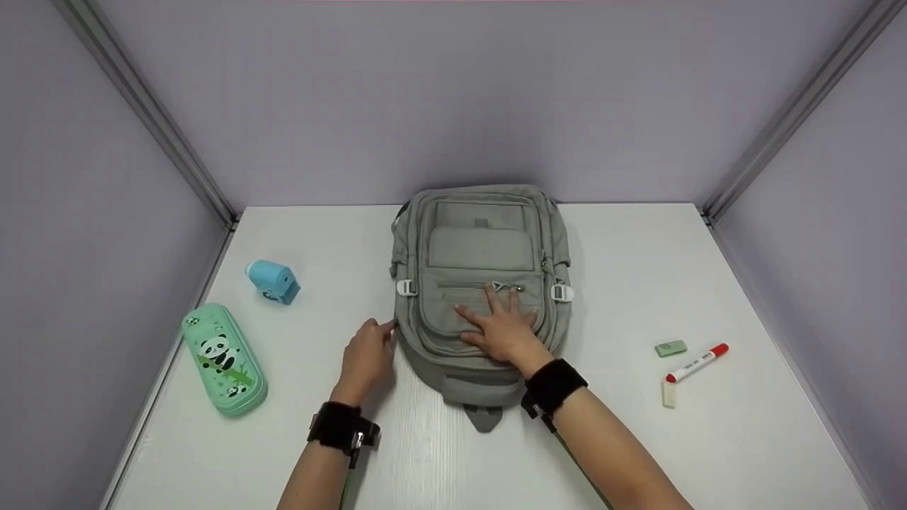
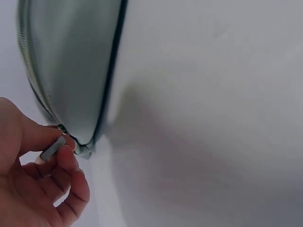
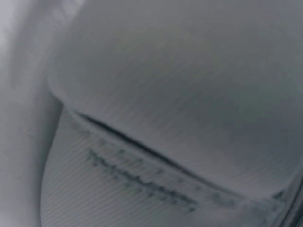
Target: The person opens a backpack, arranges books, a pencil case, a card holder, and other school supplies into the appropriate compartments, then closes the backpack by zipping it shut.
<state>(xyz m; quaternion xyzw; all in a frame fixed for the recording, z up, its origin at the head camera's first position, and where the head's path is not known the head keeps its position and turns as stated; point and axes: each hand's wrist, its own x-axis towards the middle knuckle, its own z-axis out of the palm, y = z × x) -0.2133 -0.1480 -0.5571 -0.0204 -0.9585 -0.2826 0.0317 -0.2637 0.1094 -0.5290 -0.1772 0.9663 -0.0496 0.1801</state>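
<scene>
A grey-green backpack [image 1: 482, 248] lies flat on the white table, its front pocket facing up and its top handle [image 1: 482, 389] toward me. At the bag's left side, my left hand [image 1: 367, 358] pinches a small grey zipper pull [image 2: 53, 148] between thumb and fingers. The left wrist view shows the zipper track [image 2: 29, 66] running along the bag's edge away from that pull. My right hand [image 1: 502, 329] rests on the lower front pocket with its fingers spread and pressed on the fabric. Only close-up grey fabric [image 3: 180, 85] fills the right wrist view.
To the left are a green panda pencil case [image 1: 225, 361] and a blue object like a pencil sharpener [image 1: 274, 281]. On the right lie a red-and-white marker [image 1: 698, 363], a green eraser [image 1: 670, 348] and a pale eraser [image 1: 668, 394]. Grey partition walls [image 1: 468, 99] enclose the table [image 1: 623, 262].
</scene>
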